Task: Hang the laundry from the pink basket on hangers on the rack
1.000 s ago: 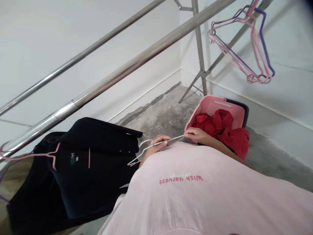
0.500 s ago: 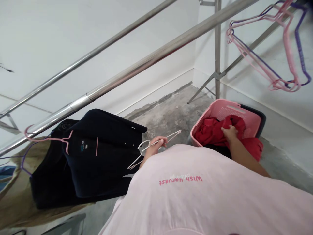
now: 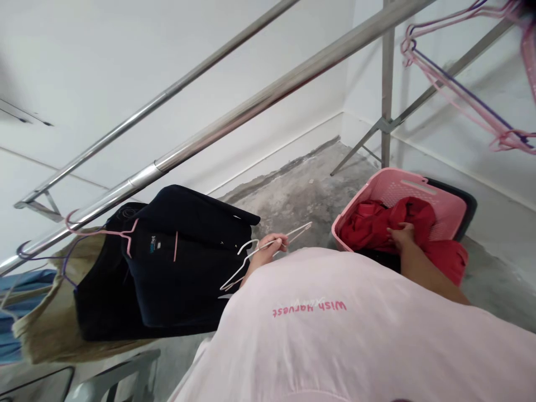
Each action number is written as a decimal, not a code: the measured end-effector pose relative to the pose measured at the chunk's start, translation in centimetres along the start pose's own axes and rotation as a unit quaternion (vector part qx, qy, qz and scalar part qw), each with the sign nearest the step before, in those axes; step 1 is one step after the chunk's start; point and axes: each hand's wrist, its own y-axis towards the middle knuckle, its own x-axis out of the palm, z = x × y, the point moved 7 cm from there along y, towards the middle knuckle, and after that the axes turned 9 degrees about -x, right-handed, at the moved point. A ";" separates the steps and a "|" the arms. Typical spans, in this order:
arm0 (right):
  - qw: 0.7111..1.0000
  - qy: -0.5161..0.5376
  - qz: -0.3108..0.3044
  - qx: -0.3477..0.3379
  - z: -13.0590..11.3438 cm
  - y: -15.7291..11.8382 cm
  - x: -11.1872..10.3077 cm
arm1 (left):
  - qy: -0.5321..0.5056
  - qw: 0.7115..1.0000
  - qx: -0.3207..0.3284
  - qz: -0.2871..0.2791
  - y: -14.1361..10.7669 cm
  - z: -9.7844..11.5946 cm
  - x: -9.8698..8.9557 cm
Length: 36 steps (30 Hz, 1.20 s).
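My left hand (image 3: 271, 248) is closed around a white clothes hanger (image 3: 247, 262), held in front of my pink shirt. At the pink laundry basket (image 3: 450, 209), my right hand (image 3: 402, 235) reaches in with its fingers closed on a red garment (image 3: 414, 215). Part of the red cloth hangs over the basket's near side, and something black lies under it. To the left of the white hanger, a dark navy long-sleeved top (image 3: 188, 262) hangs on a pink hanger (image 3: 129, 237) from the metal rail.
The metal rail (image 3: 251, 114) runs diagonally across, with a thinner bar behind it. Black, tan (image 3: 58, 329) and blue clothes hang at the left. Pink and purple hangers (image 3: 469, 92) hang at upper right. A grey stool (image 3: 117, 379) stands at lower left.
The view has shifted slightly, showing more of the hanging clothes at left. My right hand still has the red garment, and my left keeps the hanger.
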 end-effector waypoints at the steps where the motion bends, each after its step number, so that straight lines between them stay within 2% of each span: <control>1: 1.000 0.008 0.001 0.025 0.3 -0.3 0.0 | -0.004 1.000 -0.001 -0.001 0.1 0.0 0.0; 4: 0.996 0.053 -0.022 0.068 -0.2 -0.4 0.9 | -0.011 1.000 -0.002 -0.009 0.5 0.0 0.2; 6: 0.991 0.106 -0.048 0.062 -2.1 0.0 1.9 | -0.010 1.000 -0.002 -0.020 0.8 0.1 0.4; 9: 0.976 0.206 -0.074 0.009 -7.5 0.1 3.3 | 0.007 0.999 0.008 -0.033 1.2 0.5 0.9; 12: 0.952 0.283 -0.105 -0.058 -14.2 -1.6 4.2 | 0.033 0.997 0.029 -0.056 1.5 1.6 1.8; 13: 0.942 0.299 -0.132 -0.080 -16.4 -2.8 4.8 | 0.042 0.996 0.036 -0.072 1.6 2.1 2.2; 15: 0.903 0.311 -0.257 -0.146 -20.5 -6.0 6.8 | 0.067 0.990 0.054 -0.115 1.6 3.3 3.4; 16: 0.888 0.295 -0.318 -0.152 -21.7 -7.7 8.1 | 0.084 0.984 0.064 -0.142 1.6 3.9 4.1; 18: 0.868 0.233 -0.421 -0.125 -22.1 -11.1 10.8 | 0.122 0.969 0.086 -0.194 1.6 5.1 5.7; 20: 0.849 0.141 -0.501 -0.090 -20.8 -13.9 13.2 | 0.149 0.954 0.093 -0.241 1.6 5.7 7.1; 23: 0.802 0.044 -0.591 -0.074 -18.6 -16.9 15.7 | 0.134 0.947 0.079 -0.281 2.2 5.6 8.6; 25: 0.779 0.018 -0.622 -0.073 -17.6 -18.0 16.5 | 0.102 0.951 0.070 -0.285 2.8 5.2 9.0; 27: 0.791 -0.013 -0.607 -0.070 -16.8 -17.9 16.5 | 0.069 0.956 0.068 -0.277 3.4 4.9 9.1; 30: 0.854 -0.031 -0.516 -0.063 -16.4 -16.5 15.7 | 0.021 0.959 0.073 -0.272 3.6 5.0 9.0; 33: 0.905 0.010 -0.422 -0.055 -16.7 -15.3 14.3 | 0.002 0.961 0.082 -0.264 3.4 5.3 8.3; 36: 0.931 0.039 -0.356 -0.070 -17.5 -14.7 12.9 | 0.022 0.966 0.069 -0.247 3.3 4.7 7.5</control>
